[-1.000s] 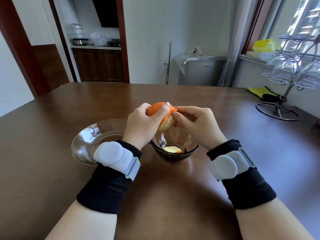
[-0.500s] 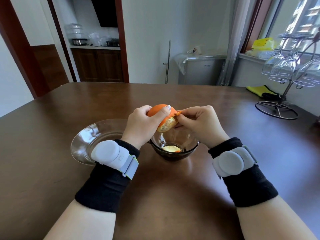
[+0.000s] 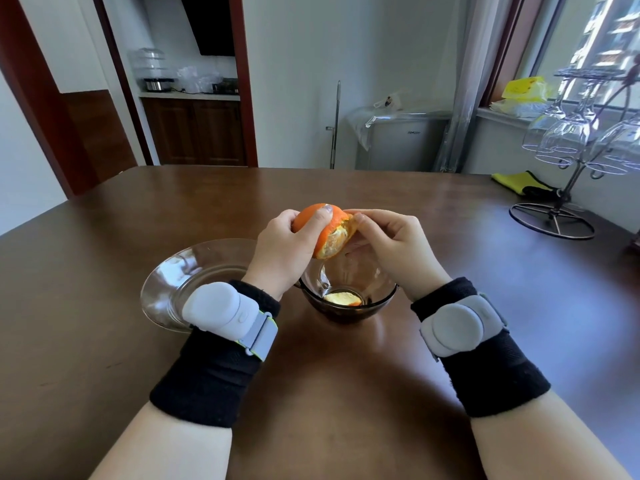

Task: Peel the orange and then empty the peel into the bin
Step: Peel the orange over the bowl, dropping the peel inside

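Peeling is under way but far from done: the orange point(image 3: 320, 225), held above the small dark bowl point(image 3: 382, 301), shows bare flesh only on its lower right side, with most of its skin still on. The left hand point(image 3: 282, 252) curls round the fruit with its thumb across the top, while the right hand point(image 3: 389, 242) pinches the torn edge of the skin at the upper right. One piece of peel point(image 3: 343, 298) lies in the bowl, a clear glass plate point(image 3: 166, 289) sits just left of it on the desk point(image 3: 104, 237), and no bin is in view, so the rest of the peeling and the emptying remain.
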Motion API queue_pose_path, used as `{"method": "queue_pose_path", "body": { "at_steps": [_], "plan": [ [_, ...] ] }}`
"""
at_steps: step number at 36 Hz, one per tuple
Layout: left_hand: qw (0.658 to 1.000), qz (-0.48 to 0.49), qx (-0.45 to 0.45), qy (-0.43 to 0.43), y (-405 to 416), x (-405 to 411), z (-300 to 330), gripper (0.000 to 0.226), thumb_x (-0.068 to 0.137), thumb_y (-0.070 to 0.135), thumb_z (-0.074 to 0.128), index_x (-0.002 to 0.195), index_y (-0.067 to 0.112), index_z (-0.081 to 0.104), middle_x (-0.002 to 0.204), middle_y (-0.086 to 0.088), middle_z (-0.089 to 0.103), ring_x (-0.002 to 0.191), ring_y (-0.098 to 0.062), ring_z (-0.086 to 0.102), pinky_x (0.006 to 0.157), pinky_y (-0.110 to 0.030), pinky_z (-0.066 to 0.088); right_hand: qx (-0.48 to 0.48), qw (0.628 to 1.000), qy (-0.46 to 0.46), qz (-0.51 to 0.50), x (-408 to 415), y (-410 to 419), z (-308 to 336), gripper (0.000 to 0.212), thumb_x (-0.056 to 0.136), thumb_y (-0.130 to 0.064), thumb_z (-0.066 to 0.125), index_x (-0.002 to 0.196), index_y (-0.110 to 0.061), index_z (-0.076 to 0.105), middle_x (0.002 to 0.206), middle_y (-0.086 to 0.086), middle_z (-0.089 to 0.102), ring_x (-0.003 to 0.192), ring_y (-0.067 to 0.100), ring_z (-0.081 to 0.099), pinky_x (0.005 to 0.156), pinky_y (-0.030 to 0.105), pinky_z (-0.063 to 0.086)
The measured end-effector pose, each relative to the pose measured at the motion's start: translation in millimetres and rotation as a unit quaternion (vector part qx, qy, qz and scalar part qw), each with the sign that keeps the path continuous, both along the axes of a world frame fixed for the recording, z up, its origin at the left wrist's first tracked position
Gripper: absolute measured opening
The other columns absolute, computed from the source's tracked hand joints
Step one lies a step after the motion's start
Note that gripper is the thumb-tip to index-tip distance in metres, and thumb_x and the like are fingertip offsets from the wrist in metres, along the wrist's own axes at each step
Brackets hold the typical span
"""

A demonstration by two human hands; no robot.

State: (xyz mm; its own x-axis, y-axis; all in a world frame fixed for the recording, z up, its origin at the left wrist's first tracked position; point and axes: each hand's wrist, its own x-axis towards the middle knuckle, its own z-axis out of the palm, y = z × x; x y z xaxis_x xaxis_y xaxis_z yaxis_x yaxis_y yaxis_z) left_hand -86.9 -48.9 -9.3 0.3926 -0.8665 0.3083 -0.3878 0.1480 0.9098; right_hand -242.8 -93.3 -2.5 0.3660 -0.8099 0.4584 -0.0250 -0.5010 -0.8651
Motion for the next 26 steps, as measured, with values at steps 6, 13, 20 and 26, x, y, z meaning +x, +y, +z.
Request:
{"method": "queue_pose_path", "body": {
  "at_steps": [6, 13, 20, 26],
  "plan": [
    [0.999, -0.003, 0.008, -0.036, 4.3, -5.5, 1.7, 0.04, 0.094, 0.049, 0.045, 0.116, 0.016, 0.047, 0.106, -0.002, 0.058, 0.096, -0.017, 0.058, 0.068, -0.021, 0.047, -0.05, 0.997, 0.053, -0.036, 3.7, -3.0, -4.9, 0.024, 0.092, -0.024, 0.059, 0.105, -0.01, 0.072, 0.09, 0.001, 0.073, 0.077, 0.012, 0.07, 0.075, 0.03, 0.058],
    [0.996, -0.006, -0.005, -0.087, 7.4, -5.6, 3.0, 0.063, 0.07, 0.073, 0.056, 0.106, 0.021, 0.051, 0.103, -0.001, 0.06, 0.093, -0.013, 0.06, 0.068, -0.022, 0.049, -0.139, 0.986, 0.048, -0.083, 5.2, -0.8, -5.4, 0.018, 0.092, -0.015, 0.058, 0.099, -0.014, 0.074, 0.083, -0.008, 0.068, 0.08, 0.003, 0.063, 0.075, 0.017, 0.051],
    [0.999, -0.027, -0.003, -0.031, 7.2, -7.6, 4.8, 0.044, 0.083, 0.059, 0.058, 0.104, 0.02, 0.055, 0.098, 0.003, 0.063, 0.093, -0.014, 0.062, 0.073, -0.03, 0.055, -0.109, 0.984, 0.011, -0.139, 6.7, -4.4, -6.0, 0.014, 0.091, -0.015, 0.06, 0.09, -0.014, 0.074, 0.078, -0.008, 0.07, 0.076, 0.007, 0.067, 0.073, 0.026, 0.056],
    [0.997, -0.068, -0.001, 0.046, 5.3, -8.3, 4.1, 0.039, 0.087, 0.05, 0.058, 0.109, 0.018, 0.056, 0.104, 0.0, 0.064, 0.098, -0.014, 0.062, 0.079, -0.027, 0.054, -0.014, 0.991, -0.074, -0.111, 4.0, -4.5, -3.0, 0.015, 0.092, -0.013, 0.059, 0.088, -0.007, 0.072, 0.075, 0.001, 0.07, 0.069, 0.007, 0.067, 0.067, 0.025, 0.058]
  ]
}}
